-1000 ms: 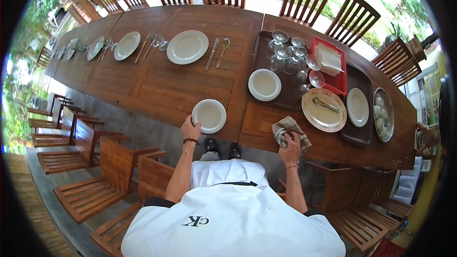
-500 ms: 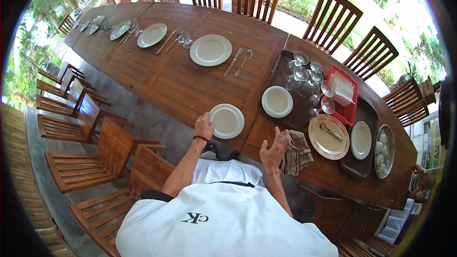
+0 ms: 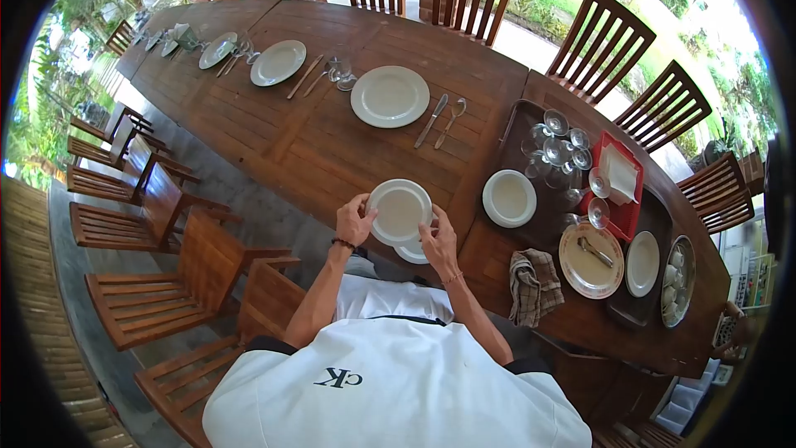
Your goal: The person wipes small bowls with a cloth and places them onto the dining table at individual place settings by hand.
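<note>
Between the half-curled left hand [image 3: 353, 224] and right hand [image 3: 441, 244] gripping it, a side plate [image 3: 400, 211] overlaps a lower plate [image 3: 411, 255], the checked cloth [image 3: 535, 286] unheld rightward.

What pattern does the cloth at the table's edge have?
Brown and cream checks, on the cloth; the head view shows it best.

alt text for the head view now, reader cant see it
The left hand and right hand hold a small white plate overlapping a second plate at the near edge of a long wooden table. To the right are a checked cloth and stemmed glasses on a dark tray; beyond, dinner plates.
</note>
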Motion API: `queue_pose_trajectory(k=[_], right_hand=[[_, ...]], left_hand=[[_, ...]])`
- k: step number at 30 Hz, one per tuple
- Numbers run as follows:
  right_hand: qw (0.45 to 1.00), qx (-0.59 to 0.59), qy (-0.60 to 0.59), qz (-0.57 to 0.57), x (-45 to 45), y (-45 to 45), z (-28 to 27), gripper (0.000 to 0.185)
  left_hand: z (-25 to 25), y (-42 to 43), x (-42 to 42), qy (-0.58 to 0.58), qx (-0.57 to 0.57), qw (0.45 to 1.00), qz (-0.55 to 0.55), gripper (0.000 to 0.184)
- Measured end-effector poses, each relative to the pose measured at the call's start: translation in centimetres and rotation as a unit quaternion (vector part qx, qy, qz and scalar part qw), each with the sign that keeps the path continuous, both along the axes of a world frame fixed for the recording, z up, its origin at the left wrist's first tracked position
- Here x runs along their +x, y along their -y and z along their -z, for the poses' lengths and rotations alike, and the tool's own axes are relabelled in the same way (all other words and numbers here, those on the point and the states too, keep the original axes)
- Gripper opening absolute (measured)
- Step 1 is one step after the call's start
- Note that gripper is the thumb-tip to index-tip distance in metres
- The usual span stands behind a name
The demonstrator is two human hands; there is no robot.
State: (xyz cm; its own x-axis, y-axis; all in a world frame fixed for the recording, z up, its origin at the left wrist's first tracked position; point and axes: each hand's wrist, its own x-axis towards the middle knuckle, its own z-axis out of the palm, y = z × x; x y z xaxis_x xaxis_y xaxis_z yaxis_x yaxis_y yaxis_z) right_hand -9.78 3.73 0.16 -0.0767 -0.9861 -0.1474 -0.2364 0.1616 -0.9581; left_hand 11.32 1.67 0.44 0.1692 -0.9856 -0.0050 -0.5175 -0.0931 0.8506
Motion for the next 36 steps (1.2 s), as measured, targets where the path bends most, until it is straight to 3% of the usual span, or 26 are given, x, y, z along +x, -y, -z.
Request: queue_pose_trajectory(k=[5,8,13,20,29,36], right_hand=[[0.996,0.014,-0.084,-0.028,5.1,4.1,-0.9,0.050],[0.993,-0.020,-0.117,-0.007,8.8,7.2,1.8,0.044],[0.991,0.011,-0.136,0.014,13.4,11.1,3.4,0.044],[0.977,0.006,-0.196,0.085,16.4,14.3,5.1,0.045],[0.967,0.056,-0.227,0.104,17.4,14.4,3.7,0.047],[0.961,0.096,-0.241,0.093,17.3,13.4,3.6,0.053]], left_hand=[[0.9,3.6,5.3,0.017,0.015,1.000,-0.007,0.029],[3.8,6.5,9.4,-0.008,0.025,1.000,-0.015,0.027],[3.6,11.6,13.7,-0.054,0.099,0.994,0.008,0.023],[5.3,16.8,16.0,-0.072,0.086,0.990,0.090,0.022],[5.4,18.8,16.8,-0.051,0.097,0.981,0.157,0.036],[3.9,17.6,16.7,0.053,0.046,0.968,0.241,0.031]])
